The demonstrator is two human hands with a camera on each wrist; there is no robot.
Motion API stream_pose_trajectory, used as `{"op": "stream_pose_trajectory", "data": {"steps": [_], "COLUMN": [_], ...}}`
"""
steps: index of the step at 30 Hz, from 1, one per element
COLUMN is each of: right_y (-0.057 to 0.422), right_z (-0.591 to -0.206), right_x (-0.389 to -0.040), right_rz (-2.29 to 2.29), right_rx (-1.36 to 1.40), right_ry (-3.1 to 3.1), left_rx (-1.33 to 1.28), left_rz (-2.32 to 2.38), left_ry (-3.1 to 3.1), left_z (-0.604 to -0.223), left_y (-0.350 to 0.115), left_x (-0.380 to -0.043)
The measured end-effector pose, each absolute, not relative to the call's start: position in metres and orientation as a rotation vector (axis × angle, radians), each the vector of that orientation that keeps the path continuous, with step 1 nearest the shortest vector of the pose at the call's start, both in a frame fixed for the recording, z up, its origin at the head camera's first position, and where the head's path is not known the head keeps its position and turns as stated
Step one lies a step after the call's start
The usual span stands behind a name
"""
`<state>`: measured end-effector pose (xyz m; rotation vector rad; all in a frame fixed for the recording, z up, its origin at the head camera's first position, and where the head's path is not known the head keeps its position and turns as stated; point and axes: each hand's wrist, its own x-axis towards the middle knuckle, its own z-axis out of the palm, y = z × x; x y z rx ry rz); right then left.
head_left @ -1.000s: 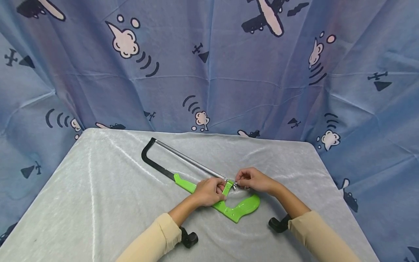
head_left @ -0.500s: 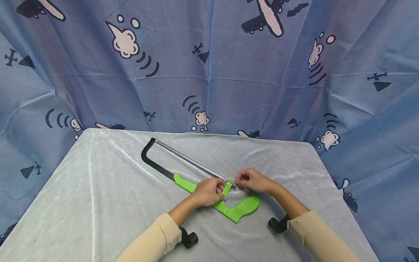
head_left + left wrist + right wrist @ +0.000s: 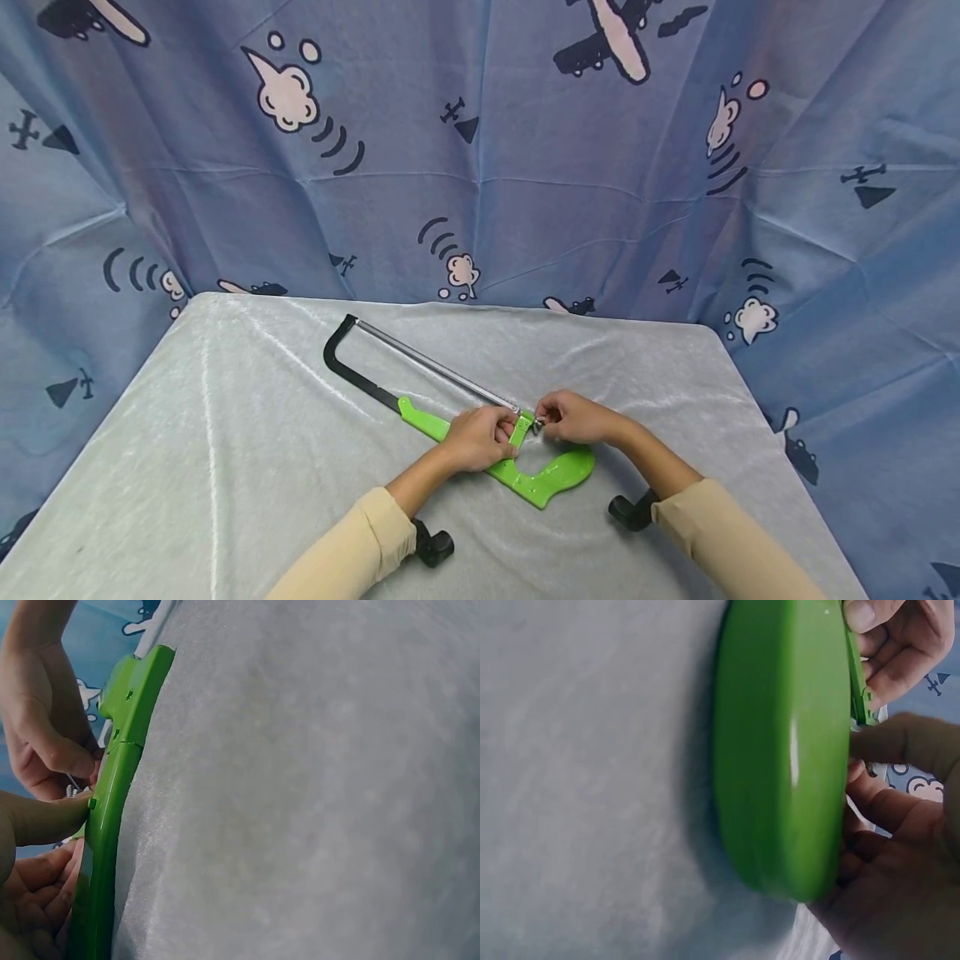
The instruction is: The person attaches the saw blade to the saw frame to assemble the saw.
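A hacksaw with a green handle and black frame lies aslant on the table in the head view, its silver blade bar toward the back. My left hand grips the green upright at the handle's front, thumb on one side and fingers on the other. At the top of that upright sits a small metal wing nut, pinched between the thumb and fingertips of my right hand. The right wrist view has the green grip in front, hiding part of the right fingers. Both hands meet near the upright in the left wrist view.
A pale grey velvety cloth covers the table. Behind it hangs a blue curtain printed with planes and clouds. Black wrist mounts stick out below both forearms.
The right hand has turned slightly at the wing nut and dipped a little, its wrist shifting left. The wing nut's wings show at a different angle. Left hand and hacksaw stay nearly still.
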<state>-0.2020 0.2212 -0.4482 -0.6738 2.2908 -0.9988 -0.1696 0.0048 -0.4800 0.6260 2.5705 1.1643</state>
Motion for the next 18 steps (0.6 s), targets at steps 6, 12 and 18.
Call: {"op": "stream_pose_trajectory", "data": {"steps": [6,12,18], "right_y": [0.216,0.210,0.206], "right_z": [-0.446,-0.446,-0.445], "right_x": [-0.203,-0.203,-0.201], "right_rz": [-0.914,-0.854,-0.834], "right_rx": [-0.706,-0.705,-0.689], "right_ry": [2.325,2.379,2.398], "left_rx": [0.623,0.638,0.640], "left_rz": [1.154,1.155,1.159], "left_ry": [2.571,2.576,2.571], "left_z": [-0.480,-0.480,-0.480], "left_y": [0.005,0.005,0.005], "left_x": [-0.170,-0.170,-0.170]}}
